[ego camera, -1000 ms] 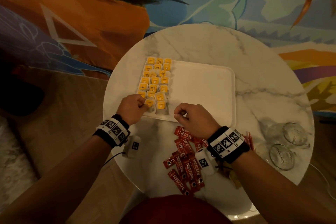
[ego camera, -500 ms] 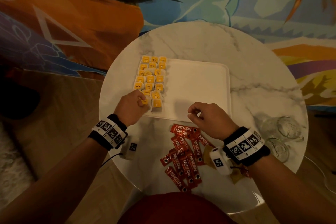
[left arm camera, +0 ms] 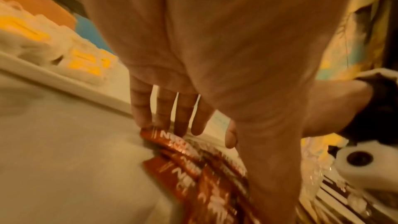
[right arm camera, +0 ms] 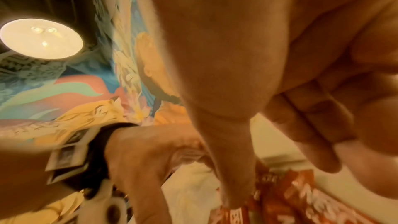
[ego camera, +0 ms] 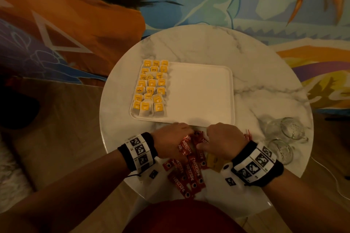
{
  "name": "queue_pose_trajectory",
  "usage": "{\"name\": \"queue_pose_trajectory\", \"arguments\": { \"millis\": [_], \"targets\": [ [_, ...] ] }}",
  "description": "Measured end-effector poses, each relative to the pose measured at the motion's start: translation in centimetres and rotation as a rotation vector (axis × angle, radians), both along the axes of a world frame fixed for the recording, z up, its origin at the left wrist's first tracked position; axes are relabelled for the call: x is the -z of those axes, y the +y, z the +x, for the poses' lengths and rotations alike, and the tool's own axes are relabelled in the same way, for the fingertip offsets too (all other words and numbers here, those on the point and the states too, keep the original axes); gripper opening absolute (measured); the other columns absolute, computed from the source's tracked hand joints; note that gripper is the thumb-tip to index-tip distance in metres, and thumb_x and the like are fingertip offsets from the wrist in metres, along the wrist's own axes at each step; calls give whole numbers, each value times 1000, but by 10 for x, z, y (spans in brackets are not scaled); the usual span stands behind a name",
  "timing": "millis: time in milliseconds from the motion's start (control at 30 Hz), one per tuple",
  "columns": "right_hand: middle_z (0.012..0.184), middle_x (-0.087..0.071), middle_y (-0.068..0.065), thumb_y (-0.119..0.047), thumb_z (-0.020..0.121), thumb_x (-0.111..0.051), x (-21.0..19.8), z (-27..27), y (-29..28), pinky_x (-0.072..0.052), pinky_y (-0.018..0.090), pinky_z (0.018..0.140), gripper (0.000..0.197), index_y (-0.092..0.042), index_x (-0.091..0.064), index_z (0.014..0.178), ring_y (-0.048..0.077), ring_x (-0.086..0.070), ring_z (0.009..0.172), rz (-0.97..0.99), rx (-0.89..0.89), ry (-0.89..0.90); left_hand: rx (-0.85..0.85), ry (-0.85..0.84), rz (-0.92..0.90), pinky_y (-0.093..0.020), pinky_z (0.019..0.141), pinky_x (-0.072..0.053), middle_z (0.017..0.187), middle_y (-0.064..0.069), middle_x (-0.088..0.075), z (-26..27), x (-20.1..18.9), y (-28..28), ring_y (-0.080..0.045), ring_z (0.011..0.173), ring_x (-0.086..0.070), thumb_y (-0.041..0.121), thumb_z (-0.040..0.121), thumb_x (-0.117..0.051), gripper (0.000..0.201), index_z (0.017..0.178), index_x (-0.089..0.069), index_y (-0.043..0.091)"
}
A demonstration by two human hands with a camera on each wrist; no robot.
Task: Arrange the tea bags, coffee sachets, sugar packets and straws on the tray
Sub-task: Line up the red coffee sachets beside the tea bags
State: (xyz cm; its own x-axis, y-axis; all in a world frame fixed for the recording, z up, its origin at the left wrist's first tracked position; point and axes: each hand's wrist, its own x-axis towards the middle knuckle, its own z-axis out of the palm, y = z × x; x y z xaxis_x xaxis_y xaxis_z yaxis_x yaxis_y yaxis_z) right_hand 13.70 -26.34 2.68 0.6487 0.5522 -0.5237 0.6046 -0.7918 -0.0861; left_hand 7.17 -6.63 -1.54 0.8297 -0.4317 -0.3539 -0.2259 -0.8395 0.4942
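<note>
The white tray [ego camera: 200, 91] lies mid-table, with several yellow-tagged tea bags [ego camera: 151, 87] in rows along its left side. A pile of red coffee sachets [ego camera: 189, 172] lies between the tray and the table's near edge. Both hands are on the pile's far end. My left hand [ego camera: 175, 139] has fairly straight fingers [left arm camera: 183, 120] whose tips touch a sachet's [left arm camera: 172, 135] end. My right hand [ego camera: 220, 138] has curled fingers and its thumb [right arm camera: 234, 185] presses down on a sachet [right arm camera: 301, 193]. Red straws [ego camera: 248, 135] peek out right of the right hand. Yellowish packets [ego camera: 214, 161] show under the right wrist.
Two clear glasses [ego camera: 289, 128] [ego camera: 280, 151] lie on their sides at the right of the round marble table [ego camera: 208, 47]. The right two thirds of the tray hold nothing. A painted wall rises behind the table, and the near table edge is just below the sachets.
My left hand has left the front row of tea bags and my right hand has left the tray's front edge. Both have drawn back onto the sachet pile.
</note>
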Motion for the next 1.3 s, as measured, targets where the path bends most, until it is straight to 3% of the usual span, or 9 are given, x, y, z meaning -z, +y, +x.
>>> {"name": "queue_pose_trajectory", "arguments": {
  "millis": [133, 300, 467, 667, 833, 900, 1000, 1133, 1300],
  "targets": [
    [81, -63, -6, -77, 77, -62, 12, -13, 1, -49, 29, 66, 56, -21, -60, 84, 16, -63, 75, -40, -13, 2, 35, -46, 142, -44, 114, -34, 152, -8, -39, -4, 12, -6, -26, 135, -40, 60, 69, -81, 106, 151, -35, 13],
    [101, -69, -2, -70, 75, -70, 21, -22, 2, -48, 30, 70, 61, -20, -60, 109, 19, -67, 88, -6, -17, -4, -24, -84, 177, -43, 108, -38, 142, -5, -42, -6, 22, -9, -24, 125, -41, 60, 70, -78, 103, 152, -33, 17],
    [102, -71, -1, -51, 84, -71, 27, -19, 8, -46, 30, 66, 41, -21, -64, 110, 19, -68, 86, 40, -23, 0, -134, -33, 141, -37, 98, -41, 129, -5, -47, -2, 21, -6, -24, 116, -44, 43, 78, -78, 81, 147, -42, 21],
    [107, -70, 0, -33, 93, -61, 25, -12, 12, -45, 30, 72, 25, -22, -61, 116, 21, -67, 93, 147, -33, -14, -273, 69, -15, -41, 101, -42, 126, -5, -59, -4, 24, 3, -23, 116, -54, 38, 79, -78, 67, 139, -52, 21],
    [103, -70, 0, -30, 93, -60, 19, -8, 9, -48, 32, 73, 36, -34, -58, 129, 24, -67, 93, 270, -90, 36, -298, 43, -113, -36, 87, -47, 104, -2, -69, -5, 11, 5, -19, 95, -62, 31, 89, -71, 23, 105, -67, 14],
    [98, -70, -3, -34, 93, -61, 20, -4, 8, -50, 32, 72, 32, -36, -62, 124, 21, -67, 89, 304, -78, 48, -282, 62, -116, -28, 78, -40, 98, 1, -67, -4, 4, 4, -13, 87, -56, 26, 96, -64, 18, 103, -68, 10],
    [89, -69, -6, -40, 93, -61, 21, 6, 5, -50, 31, 70, 18, -26, -69, 102, 17, -66, 84, 335, -12, 80, -303, 104, -96, -37, 80, -49, 100, -1, -71, -5, 4, 12, -17, 86, -62, 33, 99, -55, 25, 102, -68, 11],
    [75, -66, -4, -50, 88, -55, 16, 16, -3, -50, 35, 63, 32, -20, -67, 86, 13, -61, 68, 527, 133, 153, -317, 176, -95, -35, 83, -49, 102, 0, -68, -6, -3, 26, -19, 93, -63, 28, 100, -50, 16, 98, -59, 15],
    [68, -63, -5, -25, 91, -65, 12, 23, -7, -45, 25, 59, 20, -22, -61, 72, 6, -56, 63, 719, 263, 223, -494, 252, -255, -36, 74, -57, 91, 2, -73, -7, -17, 35, -18, 81, -69, 19, 103, -47, 12, 98, -57, 14]
  ]
}}
